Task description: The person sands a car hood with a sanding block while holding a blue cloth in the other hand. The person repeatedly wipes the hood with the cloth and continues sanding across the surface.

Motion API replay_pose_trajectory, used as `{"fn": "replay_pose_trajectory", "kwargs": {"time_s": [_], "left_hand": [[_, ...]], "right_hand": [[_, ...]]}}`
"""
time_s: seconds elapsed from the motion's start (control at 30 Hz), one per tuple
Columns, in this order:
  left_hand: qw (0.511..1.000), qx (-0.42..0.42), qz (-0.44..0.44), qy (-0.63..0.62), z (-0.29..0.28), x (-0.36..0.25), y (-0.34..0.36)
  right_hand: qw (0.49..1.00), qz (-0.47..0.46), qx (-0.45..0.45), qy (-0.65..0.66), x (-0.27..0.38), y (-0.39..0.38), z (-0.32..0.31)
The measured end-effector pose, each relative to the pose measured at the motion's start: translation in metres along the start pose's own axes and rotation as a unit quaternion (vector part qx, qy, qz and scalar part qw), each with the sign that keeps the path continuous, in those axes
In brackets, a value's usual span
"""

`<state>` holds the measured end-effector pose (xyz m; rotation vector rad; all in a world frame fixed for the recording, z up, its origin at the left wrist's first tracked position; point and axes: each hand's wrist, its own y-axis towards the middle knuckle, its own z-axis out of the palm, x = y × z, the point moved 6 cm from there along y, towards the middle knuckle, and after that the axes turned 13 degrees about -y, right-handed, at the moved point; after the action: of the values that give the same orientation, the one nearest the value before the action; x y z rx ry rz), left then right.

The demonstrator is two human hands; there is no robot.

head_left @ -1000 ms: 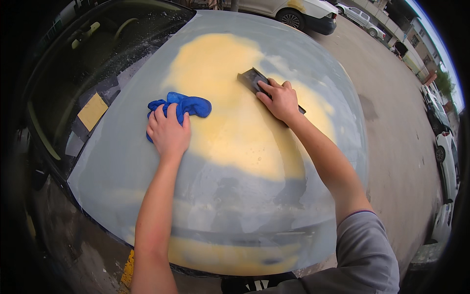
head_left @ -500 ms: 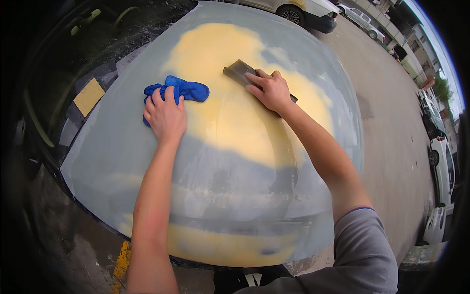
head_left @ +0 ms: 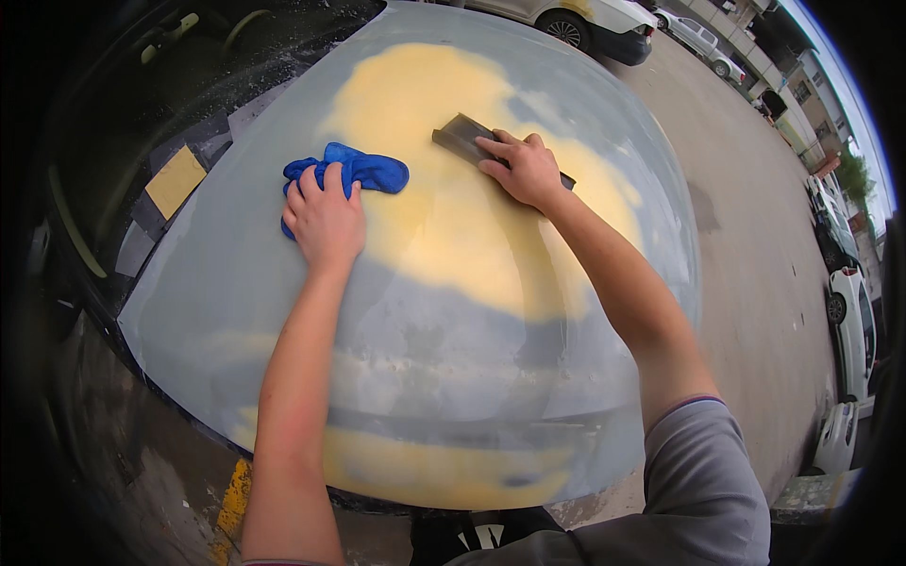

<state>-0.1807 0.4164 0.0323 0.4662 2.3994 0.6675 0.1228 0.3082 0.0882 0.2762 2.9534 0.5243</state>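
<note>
Beneath me spreads a car hood (head_left: 453, 368), grey with a wide pale-yellow patch of filler across its middle. A crumpled blue cloth (head_left: 377, 174) lies on the grey area at the left edge of that patch. My left hand (head_left: 324, 215) presses on the cloth with its fingers curled into the folds. Farther right, a long dark sanding block (head_left: 460, 139) rests slantwise on the yellow patch. My right hand (head_left: 525, 170) grips its middle from above, fingers lying over the top. The hand hides part of the block, and its underside is out of sight.
Dark sheets (head_left: 215, 141) and a tan sheet (head_left: 176, 182) lie at the base of the windshield (head_left: 104, 123) on the left. A white car (head_left: 604, 21) stands beyond the hood. More cars (head_left: 854, 325) are parked along the right, across concrete ground (head_left: 755, 245).
The view has shifted very slightly. Both hands keep their places on the hood, the left on the cloth and the right on the sanding block.
</note>
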Motion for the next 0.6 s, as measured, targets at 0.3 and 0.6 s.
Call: {"fn": "replay_pose_trajectory", "kwargs": {"time_s": [0.3,0.6], "left_hand": [[0.999,-0.002,-0.021,0.044,-0.008,0.037,-0.006],[0.999,-0.008,0.001,0.035,-0.005,0.030,-0.006]], "right_hand": [[0.987,-0.135,-0.069,0.056,0.106,-0.203,-0.037],[0.998,-0.022,-0.056,0.031,0.073,-0.073,0.002]]}}
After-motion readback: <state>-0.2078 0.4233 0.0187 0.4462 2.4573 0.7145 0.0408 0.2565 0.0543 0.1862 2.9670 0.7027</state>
